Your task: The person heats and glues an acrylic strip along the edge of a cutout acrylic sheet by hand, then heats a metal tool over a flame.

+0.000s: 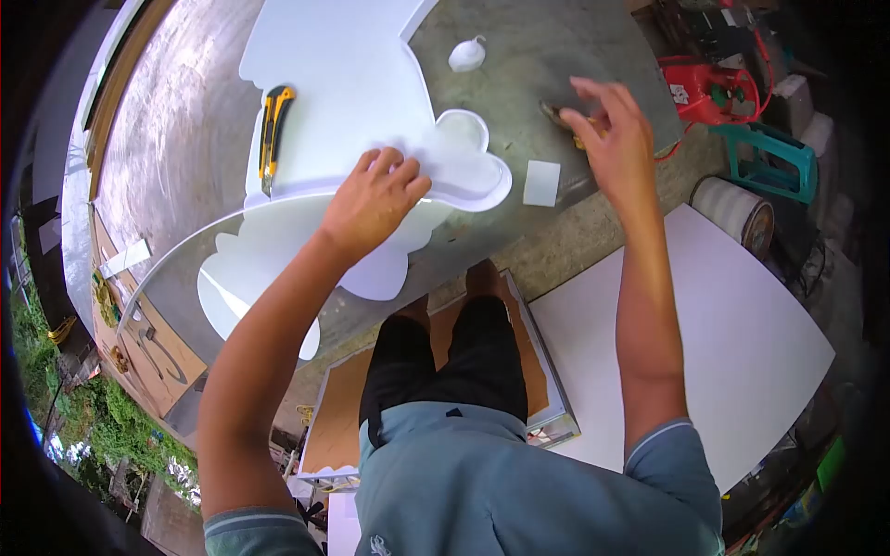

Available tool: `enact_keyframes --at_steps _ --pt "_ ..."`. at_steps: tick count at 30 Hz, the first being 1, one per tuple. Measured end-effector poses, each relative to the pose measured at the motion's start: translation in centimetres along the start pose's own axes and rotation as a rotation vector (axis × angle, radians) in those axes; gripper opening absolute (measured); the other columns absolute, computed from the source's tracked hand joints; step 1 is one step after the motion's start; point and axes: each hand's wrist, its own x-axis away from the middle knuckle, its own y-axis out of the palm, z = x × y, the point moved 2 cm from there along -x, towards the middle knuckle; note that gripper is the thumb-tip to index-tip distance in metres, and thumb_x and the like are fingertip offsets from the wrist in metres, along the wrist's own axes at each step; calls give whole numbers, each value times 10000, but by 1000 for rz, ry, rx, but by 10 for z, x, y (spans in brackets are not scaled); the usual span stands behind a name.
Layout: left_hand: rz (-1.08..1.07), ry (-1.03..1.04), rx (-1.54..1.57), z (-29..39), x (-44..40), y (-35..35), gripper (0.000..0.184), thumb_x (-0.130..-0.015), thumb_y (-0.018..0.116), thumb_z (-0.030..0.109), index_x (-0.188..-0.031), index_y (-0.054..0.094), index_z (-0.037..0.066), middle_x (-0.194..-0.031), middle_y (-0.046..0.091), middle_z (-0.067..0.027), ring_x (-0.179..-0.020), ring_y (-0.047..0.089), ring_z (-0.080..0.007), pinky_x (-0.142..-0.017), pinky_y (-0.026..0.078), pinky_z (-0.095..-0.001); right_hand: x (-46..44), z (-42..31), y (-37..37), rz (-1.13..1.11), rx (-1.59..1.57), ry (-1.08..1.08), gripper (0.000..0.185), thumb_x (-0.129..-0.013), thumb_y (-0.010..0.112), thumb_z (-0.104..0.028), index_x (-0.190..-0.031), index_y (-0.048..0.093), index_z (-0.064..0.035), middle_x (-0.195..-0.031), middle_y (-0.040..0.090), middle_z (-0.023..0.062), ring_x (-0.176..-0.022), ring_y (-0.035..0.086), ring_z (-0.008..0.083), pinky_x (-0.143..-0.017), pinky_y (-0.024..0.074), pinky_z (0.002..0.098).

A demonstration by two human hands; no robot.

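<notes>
A white cut-out panel [343,102] with a wavy outline and a raised rim lies on the grey table. My left hand [375,199] is closed, its bent fingers on the white edge strip [477,196] along the panel's near side. Over the table's right part, my right hand [614,130] has thumb and forefinger apart around a small dark and yellow tool [554,114]. The palm partly hides that tool, and its kind is unclear. A yellow and black utility knife [273,134] rests on the panel's left part.
A small white square [541,183] and a white knotted pouch [467,55] lie on the table [519,83]. Other white cut-outs [375,276] sit near its front edge. On the right are a large white sheet [686,324], a teal stool [765,157] and a red machine [709,91].
</notes>
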Motion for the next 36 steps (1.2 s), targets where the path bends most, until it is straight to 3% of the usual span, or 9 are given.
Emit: enact_keyframes --at_steps 4,6,9,15,18,22,27,36 --pt "-10 -8 -4 1 0 0 168 -850 566 107 -1017 578 101 -1054 582 -69 -1131 535 -271 -1047 402 -412 -68 -5 26 4 -67 -281 499 -789 788 -100 -1267 649 -118 -1160 634 83 -964 605 276 -852 509 390" --pt "-18 -16 -10 1 0 1 169 -851 568 108 -1019 580 102 -1055 582 -67 -1134 536 -269 -1052 400 -413 -84 -10 50 -103 -108 -464 562 -755 808 -83 -1288 640 -147 -1208 631 74 -1096 573 290 -992 469 407" --pt "-37 -24 -7 0 -1 1 167 -854 571 109 -1021 584 105 -1059 583 -60 -1138 536 -263 -1060 400 -413 -95 -12 73 -202 -79 -488 544 -745 817 -74 -1258 660 -159 -1226 640 62 -1146 558 298 -1061 436 419" --pt "-58 -28 -3 0 -1 2 151 -859 574 111 -1009 585 110 -1066 583 -53 -1149 533 -257 -1068 396 -411 -102 -2 95 -359 -85 -504 389 -803 774 -84 -1177 682 -139 -1206 654 46 -1129 558 273 -1001 443 401" --pt "-58 -32 3 0 -2 -1 146 -859 574 113 -1004 585 111 -1067 583 -55 -1152 531 -256 -1070 393 -406 -99 0 94 -300 -138 -566 363 -824 752 -64 -1171 675 -136 -1194 644 53 -1094 582 272 -942 480 382" --pt "-37 -32 2 0 -1 0 140 -861 569 112 -1000 586 111 -1068 582 -56 -1150 529 -254 -1066 393 -397 -81 -22 37 -314 -166 -492 392 -806 745 -65 -1184 659 -123 -1140 628 69 -1066 608 297 -928 507 401" --pt "-44 -32 10 0 0 -1 150 -858 572 106 -1008 583 109 -1078 584 -58 -1153 529 -255 -1046 402 -392 -52 -29 -25 -307 294 -759 395 -799 661 3 -1183 636 -89 -1097 610 69 -1068 608 293 -909 518 405" --pt "-48 -35 11 0 0 2 115 -873 572 95 -988 572 107 -1076 586 -60 -1156 530 -257 -1051 406 -389 -34 -46 -31 -350 526 -931 291 -774 647 -44 -1062 671 -74 -1057 612 53 -1103 587 232 -914 507 370"
